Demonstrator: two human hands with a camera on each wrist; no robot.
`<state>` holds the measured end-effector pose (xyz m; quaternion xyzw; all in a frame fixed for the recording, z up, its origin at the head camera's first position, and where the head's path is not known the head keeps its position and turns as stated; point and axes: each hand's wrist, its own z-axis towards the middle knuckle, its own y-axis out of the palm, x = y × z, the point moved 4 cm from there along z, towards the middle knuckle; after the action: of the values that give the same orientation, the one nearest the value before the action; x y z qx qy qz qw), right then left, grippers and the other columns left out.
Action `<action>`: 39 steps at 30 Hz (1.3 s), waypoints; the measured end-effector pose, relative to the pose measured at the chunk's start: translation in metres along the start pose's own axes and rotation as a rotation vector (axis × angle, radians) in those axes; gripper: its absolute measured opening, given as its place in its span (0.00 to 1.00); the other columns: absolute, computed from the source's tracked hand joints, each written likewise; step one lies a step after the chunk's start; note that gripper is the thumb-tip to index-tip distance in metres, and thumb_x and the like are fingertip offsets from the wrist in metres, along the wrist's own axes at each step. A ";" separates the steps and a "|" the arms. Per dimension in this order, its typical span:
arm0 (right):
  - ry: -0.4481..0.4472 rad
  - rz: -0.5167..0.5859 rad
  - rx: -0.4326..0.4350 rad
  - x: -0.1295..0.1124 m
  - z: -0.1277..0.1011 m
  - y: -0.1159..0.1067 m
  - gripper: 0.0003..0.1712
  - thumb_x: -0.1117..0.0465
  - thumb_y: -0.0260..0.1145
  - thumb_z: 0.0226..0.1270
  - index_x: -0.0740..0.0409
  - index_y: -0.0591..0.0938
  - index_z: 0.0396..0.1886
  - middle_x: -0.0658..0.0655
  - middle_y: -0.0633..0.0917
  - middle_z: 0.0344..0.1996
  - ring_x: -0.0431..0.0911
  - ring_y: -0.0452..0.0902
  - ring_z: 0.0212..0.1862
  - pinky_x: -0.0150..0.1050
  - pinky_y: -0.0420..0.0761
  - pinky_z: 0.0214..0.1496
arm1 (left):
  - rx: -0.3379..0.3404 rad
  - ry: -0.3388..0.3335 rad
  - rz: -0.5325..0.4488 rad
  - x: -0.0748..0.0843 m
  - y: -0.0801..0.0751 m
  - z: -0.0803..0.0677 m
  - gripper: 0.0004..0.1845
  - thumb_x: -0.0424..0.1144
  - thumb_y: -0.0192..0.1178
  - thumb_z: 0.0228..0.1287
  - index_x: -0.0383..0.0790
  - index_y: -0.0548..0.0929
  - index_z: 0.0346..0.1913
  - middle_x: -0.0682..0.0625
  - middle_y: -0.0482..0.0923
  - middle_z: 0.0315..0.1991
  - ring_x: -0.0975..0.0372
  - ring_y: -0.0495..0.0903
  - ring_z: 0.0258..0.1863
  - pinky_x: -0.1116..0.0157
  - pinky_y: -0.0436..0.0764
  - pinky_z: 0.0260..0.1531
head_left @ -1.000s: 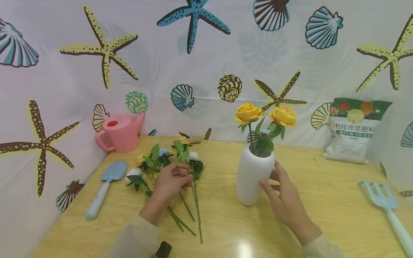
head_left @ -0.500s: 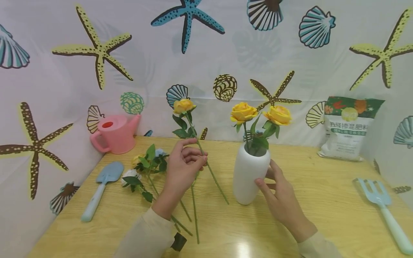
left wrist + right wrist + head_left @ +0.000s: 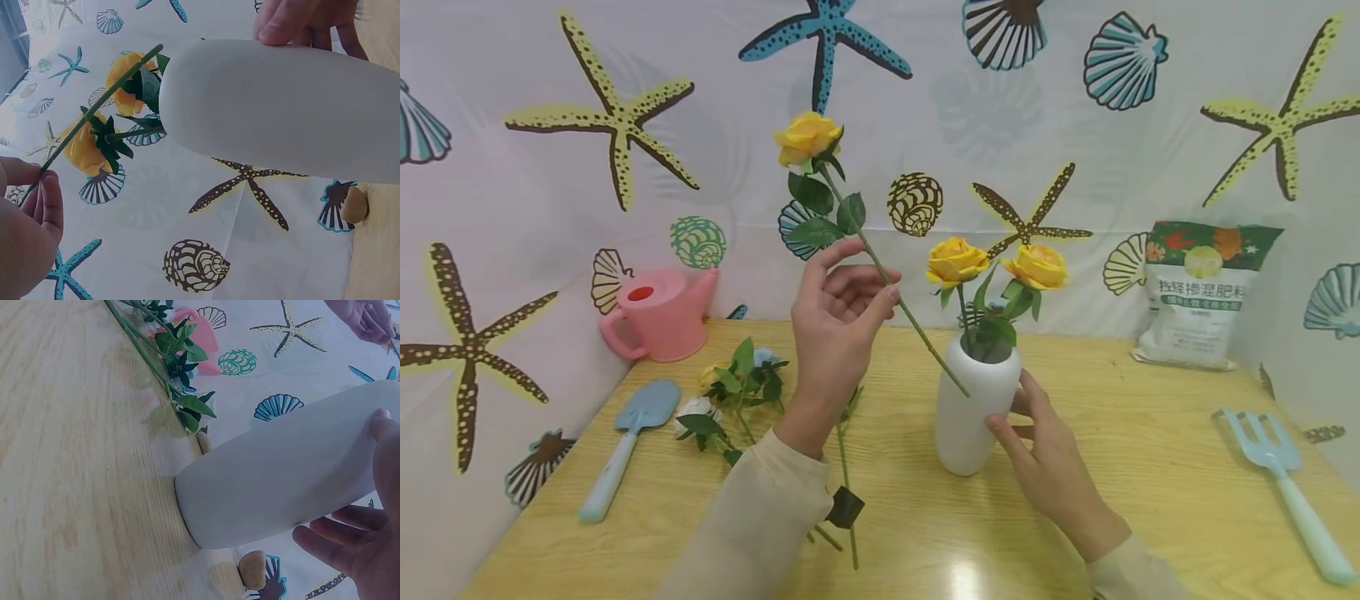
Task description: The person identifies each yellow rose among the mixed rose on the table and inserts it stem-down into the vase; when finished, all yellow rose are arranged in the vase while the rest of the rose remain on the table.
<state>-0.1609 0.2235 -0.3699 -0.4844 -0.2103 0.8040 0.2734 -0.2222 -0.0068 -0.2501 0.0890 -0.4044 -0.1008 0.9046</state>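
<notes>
My left hand pinches the thin green stem of a yellow artificial rose, raised above the table. The flower points up and left; the stem's lower end overlaps the front of a white vase in the head view. Two yellow roses stand in that vase, which is upright on the table. With thumb in front and fingers behind, my right hand holds the vase's right side. In the left wrist view, the held stem crosses before the roses in the vase, its tip near the vase's mouth.
Several loose flowers lie left of the vase, partly behind my left arm. A blue trowel and pink watering can are at left. At right are a blue hand fork and fertilizer bag. Stones lie behind the vase.
My left hand picked the yellow rose from the pile, lifted it and brought it right towards the vase. My right hand stays on the vase; the head view shifted slightly.
</notes>
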 end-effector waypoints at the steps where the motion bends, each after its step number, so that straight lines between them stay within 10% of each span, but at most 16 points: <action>1: 0.000 0.003 0.000 -0.001 0.000 0.000 0.39 0.59 0.62 0.76 0.59 0.56 0.79 0.67 0.81 0.60 0.61 0.80 0.60 0.54 0.85 0.51 | 0.000 0.012 -0.015 0.001 0.002 0.002 0.26 0.18 0.63 0.60 0.30 0.71 0.61 0.51 0.86 0.38 0.64 0.84 0.35 0.70 0.84 0.36; 19: 0.017 0.003 -0.005 0.002 0.000 0.000 0.39 0.57 0.62 0.76 0.59 0.55 0.79 0.68 0.81 0.60 0.61 0.80 0.60 0.56 0.85 0.51 | -0.006 0.149 0.063 0.006 0.027 0.027 0.26 0.17 0.61 0.62 0.25 0.68 0.62 0.28 0.81 0.44 0.62 0.83 0.39 0.72 0.83 0.42; 28: 0.027 0.004 -0.010 0.001 0.001 -0.001 0.39 0.57 0.62 0.76 0.59 0.55 0.79 0.67 0.81 0.60 0.60 0.80 0.60 0.56 0.84 0.52 | -0.074 0.074 0.129 -0.017 0.035 0.012 0.26 0.17 0.61 0.62 0.26 0.68 0.62 0.29 0.82 0.46 0.46 0.81 0.42 0.73 0.82 0.45; 39: 0.007 0.006 0.004 0.001 0.001 -0.001 0.39 0.58 0.63 0.75 0.59 0.57 0.78 0.67 0.81 0.60 0.60 0.81 0.59 0.55 0.85 0.50 | -0.162 -0.008 0.211 -0.042 0.046 -0.001 0.24 0.20 0.62 0.63 0.29 0.71 0.61 0.33 0.83 0.42 0.48 0.82 0.41 0.72 0.82 0.43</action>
<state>-0.1616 0.2246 -0.3693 -0.4870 -0.2062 0.8037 0.2727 -0.2438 0.0486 -0.2696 -0.0276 -0.4056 -0.0379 0.9128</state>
